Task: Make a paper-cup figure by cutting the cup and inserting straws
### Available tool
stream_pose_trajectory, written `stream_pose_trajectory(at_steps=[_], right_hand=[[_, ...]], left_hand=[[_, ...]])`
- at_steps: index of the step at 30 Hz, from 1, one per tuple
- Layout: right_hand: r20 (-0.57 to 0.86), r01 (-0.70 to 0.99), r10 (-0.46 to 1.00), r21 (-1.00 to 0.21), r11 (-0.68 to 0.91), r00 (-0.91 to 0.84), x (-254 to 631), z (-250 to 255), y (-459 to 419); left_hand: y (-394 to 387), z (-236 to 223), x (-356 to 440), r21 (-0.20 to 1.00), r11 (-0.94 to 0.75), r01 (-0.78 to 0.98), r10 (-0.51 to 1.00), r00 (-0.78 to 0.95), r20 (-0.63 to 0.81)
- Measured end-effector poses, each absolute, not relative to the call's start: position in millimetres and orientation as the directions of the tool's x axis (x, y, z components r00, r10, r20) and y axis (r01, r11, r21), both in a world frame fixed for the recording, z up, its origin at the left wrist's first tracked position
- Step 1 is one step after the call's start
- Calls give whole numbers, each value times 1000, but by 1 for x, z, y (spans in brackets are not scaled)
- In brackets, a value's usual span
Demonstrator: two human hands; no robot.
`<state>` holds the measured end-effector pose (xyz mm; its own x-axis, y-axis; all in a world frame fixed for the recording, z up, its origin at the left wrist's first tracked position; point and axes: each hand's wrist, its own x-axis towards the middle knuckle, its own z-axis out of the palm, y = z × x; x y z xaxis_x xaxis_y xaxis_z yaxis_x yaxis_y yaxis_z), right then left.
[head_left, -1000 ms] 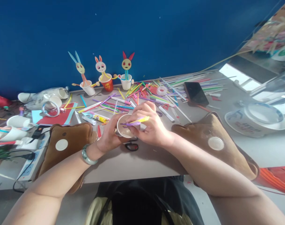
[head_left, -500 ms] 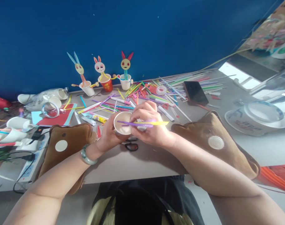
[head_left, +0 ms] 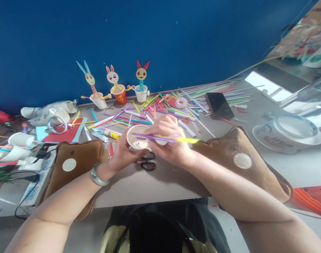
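My left hand (head_left: 123, 151) is wrapped round a white paper cup (head_left: 131, 135), whose open mouth faces up toward me. Small dark marks show on the inside of the cup's bottom. In my right hand (head_left: 171, 146) is a thin purple strip (head_left: 164, 139) with a yellow strip (head_left: 187, 140) at its right end. The purple end reaches over the cup's mouth. My right fingertips are at the cup's right rim, and part of them is hidden behind the strips. Just below the hands lie black-handled scissors (head_left: 148, 166).
Three paper cups with rabbit-faced figures, one red cup (head_left: 119, 95) among them, stand by the blue wall. Loose coloured sticks (head_left: 155, 105) and markers spread behind my hands. A phone (head_left: 219, 105), a lidded bowl (head_left: 287, 135) and two brown cushions (head_left: 81, 165) lie around.
The purple and yellow strips have shifted right, with the yellow end reaching further out. The cup's bottom and its dark marks now show more.
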<state>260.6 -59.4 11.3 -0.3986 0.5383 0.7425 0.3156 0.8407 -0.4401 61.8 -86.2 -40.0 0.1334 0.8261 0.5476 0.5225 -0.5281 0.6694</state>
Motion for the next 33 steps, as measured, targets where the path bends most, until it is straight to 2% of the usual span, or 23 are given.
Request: stream_pose_trajectory(at_steps=[3, 12, 17, 22, 26, 33], right_hand=[[727, 340, 557, -447, 828, -401, 260, 10, -60], [748, 305, 537, -446, 842, -390, 258, 7, -59], [717, 283, 502, -414, 865, -484, 259, 9, -58], [729, 261, 490, -415, 872, -478, 261, 11, -56], [779, 248, 434, -358, 900, -452, 262, 13, -55], [742, 284, 318, -178, 942, -590, 269, 13, -54]], left_hand=[[-87, -38, 63, 679, -529, 509, 827, 130, 546], [-91, -27, 66, 769, -475, 429, 880, 230, 415], [-88, -28, 65, 779, -533, 331, 838, 333, 432], [-88, -29, 65, 849, -460, 260, 879, 267, 394], [-88, -29, 64, 878, -436, 196, 887, 255, 384], [-86, -23, 64, 929, -340, 148, 906, 317, 281]])
